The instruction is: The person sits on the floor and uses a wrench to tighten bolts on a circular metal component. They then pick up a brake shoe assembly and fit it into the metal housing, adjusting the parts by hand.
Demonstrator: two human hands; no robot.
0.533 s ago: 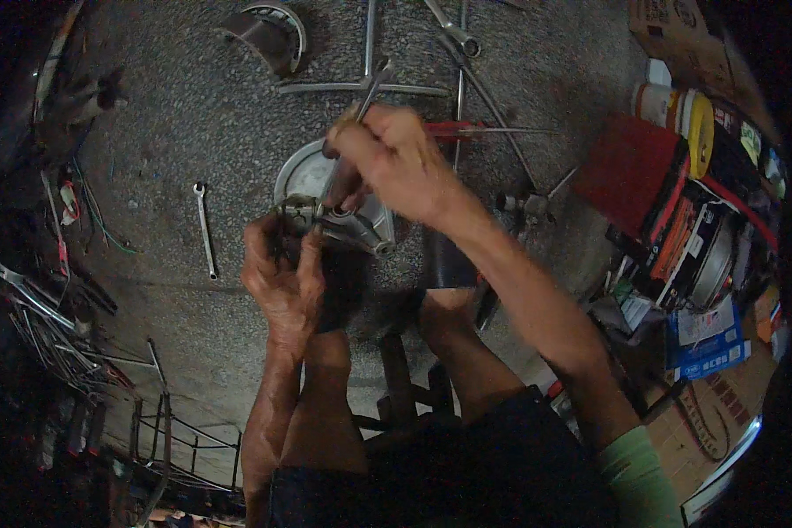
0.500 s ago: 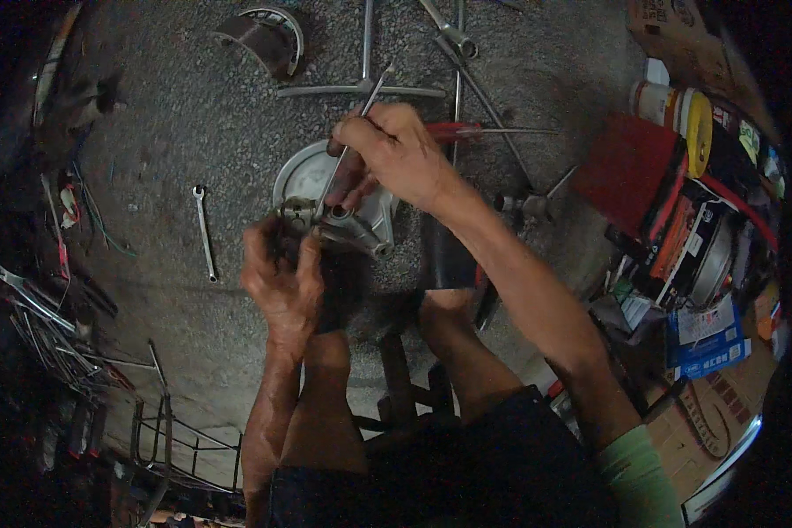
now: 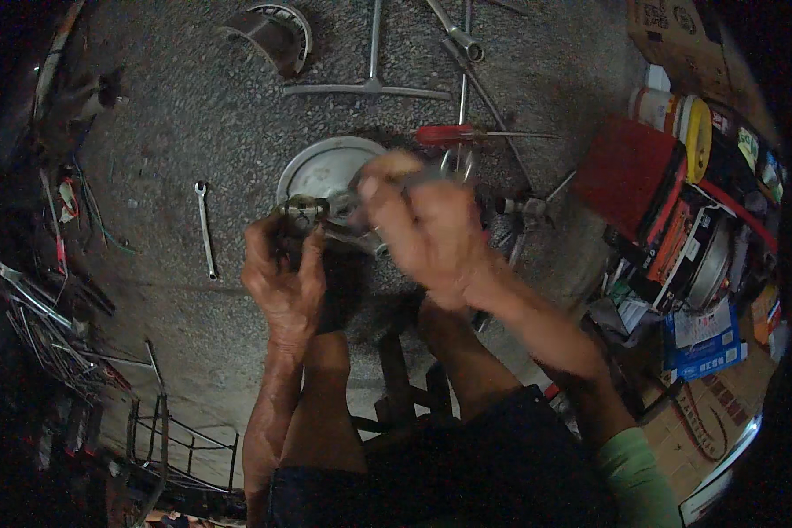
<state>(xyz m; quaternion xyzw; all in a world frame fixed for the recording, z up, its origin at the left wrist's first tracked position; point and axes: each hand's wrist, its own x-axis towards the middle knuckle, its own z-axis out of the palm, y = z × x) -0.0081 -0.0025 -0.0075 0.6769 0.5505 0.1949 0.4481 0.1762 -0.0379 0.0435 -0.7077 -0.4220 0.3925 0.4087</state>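
My left hand (image 3: 282, 273) pinches a small, shiny cylindrical metal part (image 3: 306, 209) between thumb and fingers. Just beyond it lies a round grey metal cover (image 3: 326, 165) with a cast arm, partly hidden by both hands. Over the cover's right side, my right hand (image 3: 431, 224) is smeared by motion. Its fingers look curled, with a dark blurred streak between them; what it holds cannot be made out. A red-handled screwdriver (image 3: 444, 135) lies on the ground beyond my right hand.
On the rough ground lie a combination wrench (image 3: 205, 231) at left, a T-handle wrench (image 3: 374, 85) and a curved metal piece (image 3: 277, 40) farther off. Boxes, a red case (image 3: 629, 176) and a yellow-rimmed tub (image 3: 697, 132) crowd the right. Tools and a wire rack (image 3: 189, 440) stand left.
My right hand has swung right and nearer, away from the small part; the thin metal rod it held no longer shows clearly. The left hand keeps its pinch in almost the same place.
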